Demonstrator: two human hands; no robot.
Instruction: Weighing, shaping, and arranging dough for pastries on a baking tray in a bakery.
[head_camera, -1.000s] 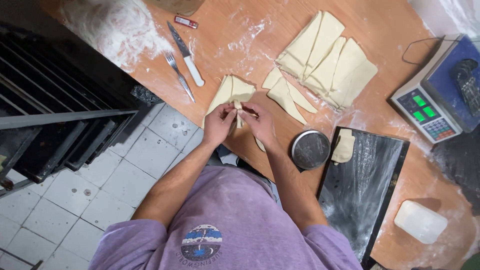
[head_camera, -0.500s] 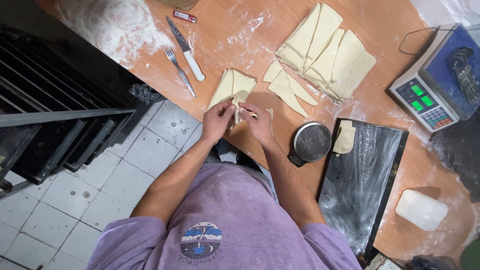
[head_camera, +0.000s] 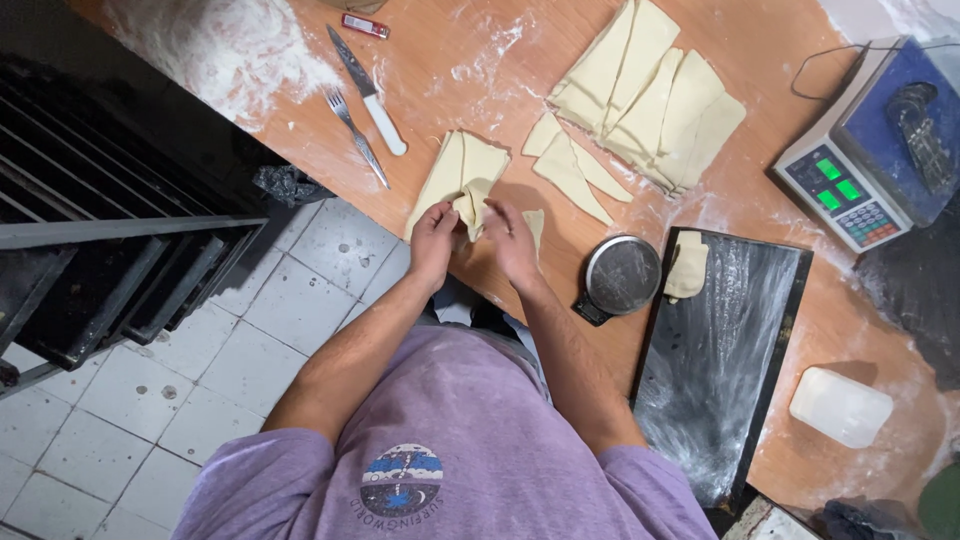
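On our floured wooden table (head_camera: 760, 30) we see a knife (head_camera: 368, 90) beside a fork (head_camera: 356, 136), a scale (head_camera: 868, 150) at the right, a round tin (head_camera: 622, 274), and a black baking tray (head_camera: 730, 400) holding one rolled pastry (head_camera: 688, 266).

Left hand (head_camera: 432, 238) and right hand (head_camera: 510, 240) pinching a folded dough triangle (head_camera: 470, 205), floured wooden counter (head_camera: 760, 30), knife (head_camera: 367, 88), fork (head_camera: 356, 135), black tray (head_camera: 720, 370) alongside
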